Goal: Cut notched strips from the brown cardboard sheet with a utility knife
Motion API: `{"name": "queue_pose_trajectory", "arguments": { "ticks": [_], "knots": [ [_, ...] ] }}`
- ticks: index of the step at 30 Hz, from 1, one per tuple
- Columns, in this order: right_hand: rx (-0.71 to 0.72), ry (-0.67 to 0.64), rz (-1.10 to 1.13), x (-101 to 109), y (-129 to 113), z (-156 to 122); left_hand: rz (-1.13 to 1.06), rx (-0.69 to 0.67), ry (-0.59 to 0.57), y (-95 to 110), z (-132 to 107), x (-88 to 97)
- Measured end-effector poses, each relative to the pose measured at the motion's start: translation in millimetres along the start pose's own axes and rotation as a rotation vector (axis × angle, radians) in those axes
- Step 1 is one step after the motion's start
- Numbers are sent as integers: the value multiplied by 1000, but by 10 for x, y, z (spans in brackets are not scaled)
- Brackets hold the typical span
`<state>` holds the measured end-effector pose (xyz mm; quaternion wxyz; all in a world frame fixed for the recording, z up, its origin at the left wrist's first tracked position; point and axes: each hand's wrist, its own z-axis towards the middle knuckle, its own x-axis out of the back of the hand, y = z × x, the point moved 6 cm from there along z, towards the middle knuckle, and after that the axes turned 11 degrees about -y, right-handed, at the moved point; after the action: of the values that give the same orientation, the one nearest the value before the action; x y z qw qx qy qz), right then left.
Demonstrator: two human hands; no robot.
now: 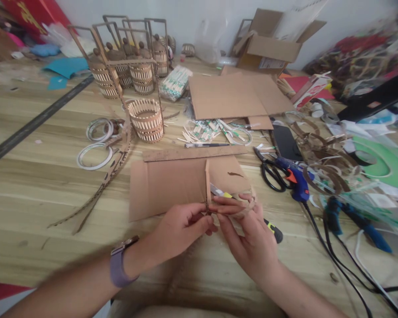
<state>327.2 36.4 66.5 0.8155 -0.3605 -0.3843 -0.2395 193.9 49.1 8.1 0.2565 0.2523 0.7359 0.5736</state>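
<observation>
Between my hands stands a narrow cardboard strip [208, 181], held upright with its lower end pinched in the fingertips. My left hand [185, 225], with a watch on its wrist, is closed on the strip from the left. From the right, my right hand [248, 234] pinches the same strip, its fingers partly overlapping. Beneath the right hand lies a utility knife [274, 230] with a yellow and black handle, mostly covered. A flat cardboard sheet [172, 185] lies just beyond the hands, with a long cardboard strip [192, 153] across its far edge.
A small stick basket [146, 121] with a tall handle stands ahead-left, several finished ones behind it. Tape rolls [94, 156] lie at left. Scissors [273, 174], a blue glue gun [295, 181] with its cord and pliers [338, 216] lie at right. An open carton [268, 48] stands behind.
</observation>
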Motion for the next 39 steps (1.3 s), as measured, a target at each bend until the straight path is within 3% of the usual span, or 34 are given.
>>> {"name": "queue_pose_trajectory", "arguments": {
  "ticks": [10, 19, 28, 39],
  "knots": [
    [-1, -15, 22, -77, -2, -22, 34, 9, 20, 5, 14, 33],
    [-63, -43, 11, 6, 34, 13, -21, 9, -8, 33, -15, -27],
    [13, -13, 44, -40, -9, -3, -37, -24, 19, -23, 15, 31],
    [-8, -13, 34, -41, 13, -7, 32, 17, 10, -8, -7, 17]
  ]
}}
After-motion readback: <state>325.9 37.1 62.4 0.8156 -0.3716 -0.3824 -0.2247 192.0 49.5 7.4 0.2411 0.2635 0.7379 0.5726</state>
